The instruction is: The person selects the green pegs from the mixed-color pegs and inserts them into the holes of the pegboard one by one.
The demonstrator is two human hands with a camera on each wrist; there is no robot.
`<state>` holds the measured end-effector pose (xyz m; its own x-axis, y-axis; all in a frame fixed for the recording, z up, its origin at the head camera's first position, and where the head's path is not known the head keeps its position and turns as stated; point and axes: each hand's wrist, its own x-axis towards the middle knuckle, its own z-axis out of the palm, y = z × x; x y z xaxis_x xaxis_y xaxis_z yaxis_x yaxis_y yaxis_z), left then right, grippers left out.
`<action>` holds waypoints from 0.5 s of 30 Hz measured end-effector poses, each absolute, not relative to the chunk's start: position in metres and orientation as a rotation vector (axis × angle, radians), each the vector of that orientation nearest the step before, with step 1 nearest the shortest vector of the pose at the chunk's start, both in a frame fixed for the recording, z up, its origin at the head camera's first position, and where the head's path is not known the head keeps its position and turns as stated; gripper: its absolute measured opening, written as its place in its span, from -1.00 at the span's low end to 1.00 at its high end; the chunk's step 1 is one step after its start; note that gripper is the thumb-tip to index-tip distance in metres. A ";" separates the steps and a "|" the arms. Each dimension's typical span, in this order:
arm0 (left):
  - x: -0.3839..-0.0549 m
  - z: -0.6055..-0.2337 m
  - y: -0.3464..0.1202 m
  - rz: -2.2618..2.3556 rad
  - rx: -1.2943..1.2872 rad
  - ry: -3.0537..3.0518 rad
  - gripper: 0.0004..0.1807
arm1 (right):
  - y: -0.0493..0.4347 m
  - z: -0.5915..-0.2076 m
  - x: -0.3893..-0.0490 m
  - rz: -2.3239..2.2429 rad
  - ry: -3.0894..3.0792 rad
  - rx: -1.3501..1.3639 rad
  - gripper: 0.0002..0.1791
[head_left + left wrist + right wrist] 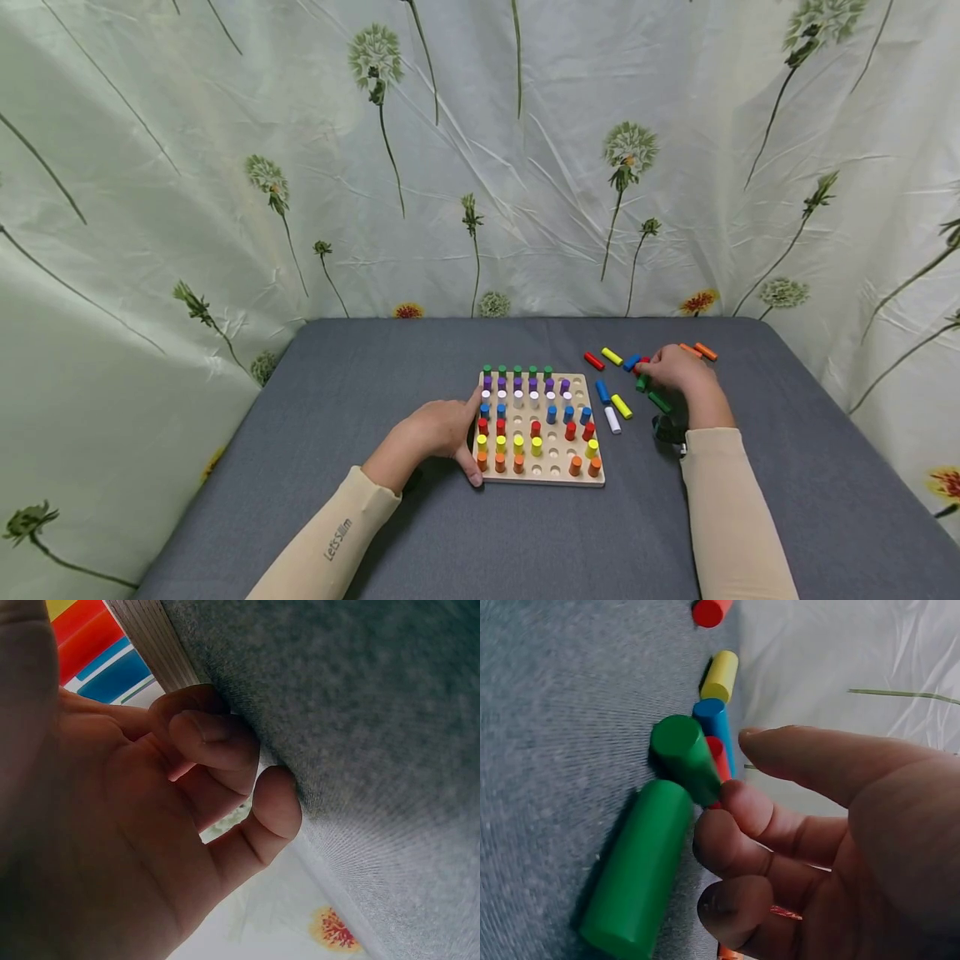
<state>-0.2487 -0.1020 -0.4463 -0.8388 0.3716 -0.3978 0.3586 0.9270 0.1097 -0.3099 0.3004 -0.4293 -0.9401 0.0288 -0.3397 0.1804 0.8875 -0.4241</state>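
Note:
A wooden pegboard (552,477) holds rows of coloured pegs, with several holes bare toward its middle and right. My left hand (442,427) holds the board's left side, thumb by the near corner. In the left wrist view, its other fingers are bent beside the board's edge (161,645). At the loose pegs on the right is my right hand (675,368), thumb and forefinger apart. A short green peg (681,750) is at its forefinger tip. A longer green peg (641,870) lies close by. Red (718,757) and blue (712,716) pegs are partly hidden behind.
Loose pegs lie around the right hand: a white peg (612,420), a yellow peg (622,407), a blue peg (603,392), a red peg (594,361) and an orange peg (706,352). A floral curtain (465,167) hangs behind the grey table (375,367).

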 end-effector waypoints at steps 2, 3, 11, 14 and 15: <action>-0.249 -0.446 -0.102 0.048 0.525 2.663 0.69 | 0.300 -0.430 -0.310 -0.634 2.712 0.172 -0.42; -0.249 -0.446 -0.102 0.051 0.523 2.662 0.69 | 0.300 -0.431 -0.310 -0.627 2.706 0.176 -0.42; -0.249 -0.446 -0.103 0.044 0.522 2.662 0.70 | 0.297 -0.433 -0.312 -0.571 2.688 0.212 -0.46; -0.249 -0.446 -0.102 0.046 0.522 2.662 0.69 | 0.293 -0.434 -0.312 -0.554 2.699 0.216 -0.52; -0.248 -0.446 -0.102 0.046 0.520 2.662 0.69 | 0.292 -0.434 -0.312 -0.550 2.703 0.215 -0.54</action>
